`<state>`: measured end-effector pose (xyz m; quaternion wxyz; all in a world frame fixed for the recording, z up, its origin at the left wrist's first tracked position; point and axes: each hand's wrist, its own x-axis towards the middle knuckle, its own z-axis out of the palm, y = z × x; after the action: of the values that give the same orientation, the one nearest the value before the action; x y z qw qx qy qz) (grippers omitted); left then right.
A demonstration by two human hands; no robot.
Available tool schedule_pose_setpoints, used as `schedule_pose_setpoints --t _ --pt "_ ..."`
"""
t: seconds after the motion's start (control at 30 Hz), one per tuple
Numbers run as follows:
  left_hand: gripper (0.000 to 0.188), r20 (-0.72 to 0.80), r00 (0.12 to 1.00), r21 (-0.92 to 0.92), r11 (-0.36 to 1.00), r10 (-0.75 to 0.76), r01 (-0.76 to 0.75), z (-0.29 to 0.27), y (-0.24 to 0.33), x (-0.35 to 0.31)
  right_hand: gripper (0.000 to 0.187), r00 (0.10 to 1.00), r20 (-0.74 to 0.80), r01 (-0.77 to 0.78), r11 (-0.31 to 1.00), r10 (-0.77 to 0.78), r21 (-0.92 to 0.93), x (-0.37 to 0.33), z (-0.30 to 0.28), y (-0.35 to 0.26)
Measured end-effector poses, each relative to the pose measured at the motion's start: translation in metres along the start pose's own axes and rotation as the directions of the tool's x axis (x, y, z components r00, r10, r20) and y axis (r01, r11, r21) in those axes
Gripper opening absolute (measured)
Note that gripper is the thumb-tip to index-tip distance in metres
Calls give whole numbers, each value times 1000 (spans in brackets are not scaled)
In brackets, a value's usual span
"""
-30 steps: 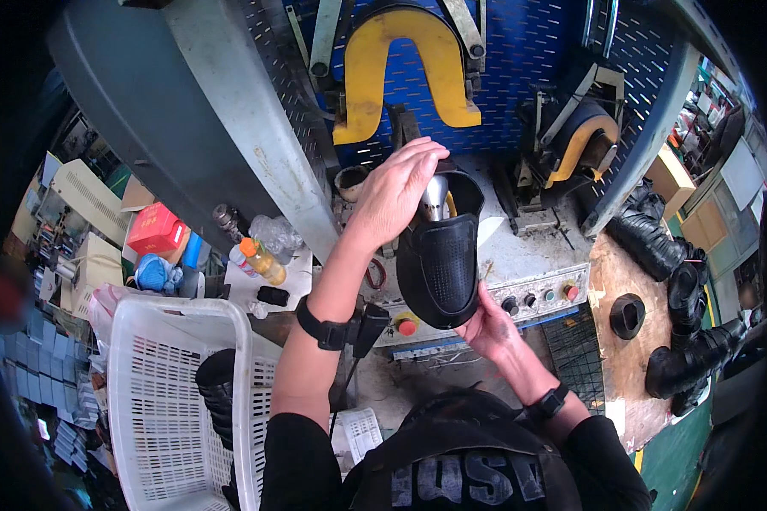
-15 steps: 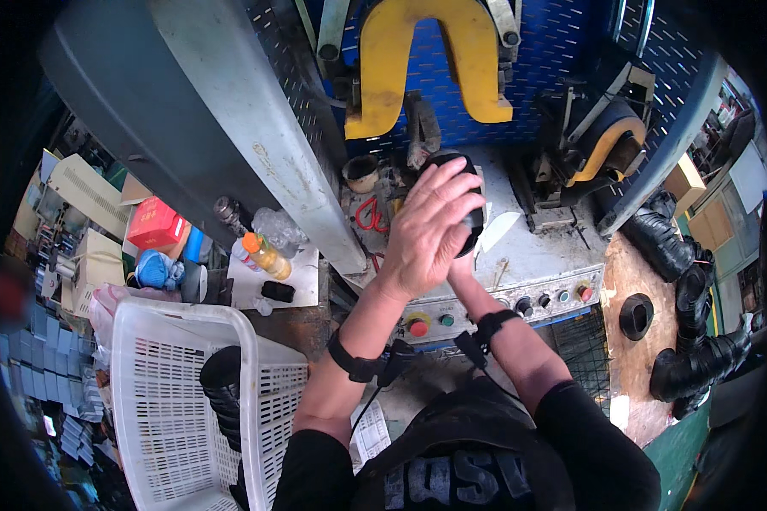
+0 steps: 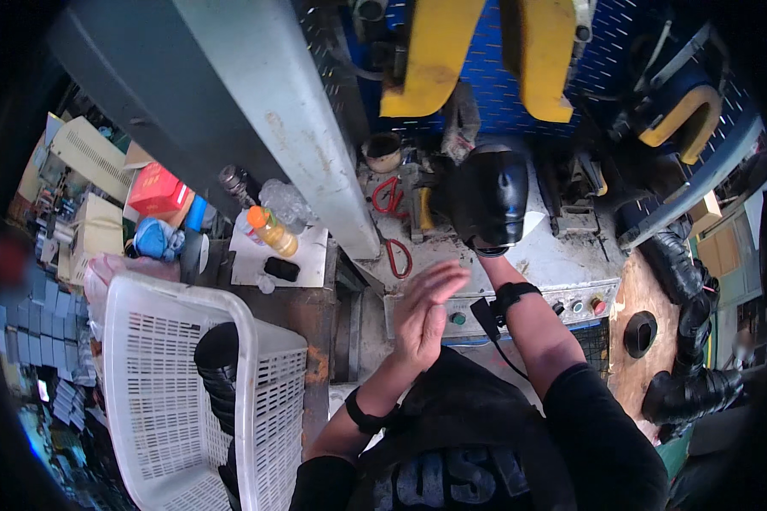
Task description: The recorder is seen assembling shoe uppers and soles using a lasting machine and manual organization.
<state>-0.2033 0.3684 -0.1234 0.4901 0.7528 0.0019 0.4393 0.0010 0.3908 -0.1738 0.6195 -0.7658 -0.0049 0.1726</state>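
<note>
A shiny black leather boot upper [image 3: 490,196] with a rounded end is above the machine bench, in front of a metal arm of the machine. My right hand [image 3: 497,266] goes into or under its near end; only the wrist side shows, and the fingers are hidden by the leather. Apart from the upper, my left hand [image 3: 429,313] hovers lower and to the left, before the bench's front edge. It holds nothing, and its fingers are stretched out. Overhead, a yellow arch-shaped machine part [image 3: 435,64] stands just beyond the upper.
A control panel with buttons [image 3: 578,307] runs along the bench front. Red-handled tools [image 3: 398,258] and a small pot [image 3: 383,152] lie left of the upper. At left stands a white basket [image 3: 245,400] with black uppers; an orange-capped bottle [image 3: 274,233] sits behind. Several black boots [image 3: 694,392] are at right.
My left hand has come off the black upper and drawn back toward me. The upper has turned and shows its broad rounded side. My view has shifted slightly.
</note>
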Motion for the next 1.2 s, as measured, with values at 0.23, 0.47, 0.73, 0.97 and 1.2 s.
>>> schedule_pose_setpoints --t 0.23,0.47,0.73,0.97,1.2 --pt "21 -13 979 -34 979 -201 201 -1 -2 -48 41 975 216 106 955 -46 -276 -47 -39 34" --pt "16 -80 977 -35 980 -198 195 14 7 -67 39 707 702 436 835 -89 -334 -97 -27 -17" --pt "20 -59 973 -8 974 -225 225 1 14 -81 37 600 781 693 599 -170 -402 -181 12 -80" --pt "22 -91 916 -84 919 -392 385 -21 0 -119 35 788 554 614 391 -268 -686 -105 34 -57" --pt "26 94 902 -84 899 -422 429 -14 13 -106 25 894 -138 345 851 -427 -397 162 66 120"
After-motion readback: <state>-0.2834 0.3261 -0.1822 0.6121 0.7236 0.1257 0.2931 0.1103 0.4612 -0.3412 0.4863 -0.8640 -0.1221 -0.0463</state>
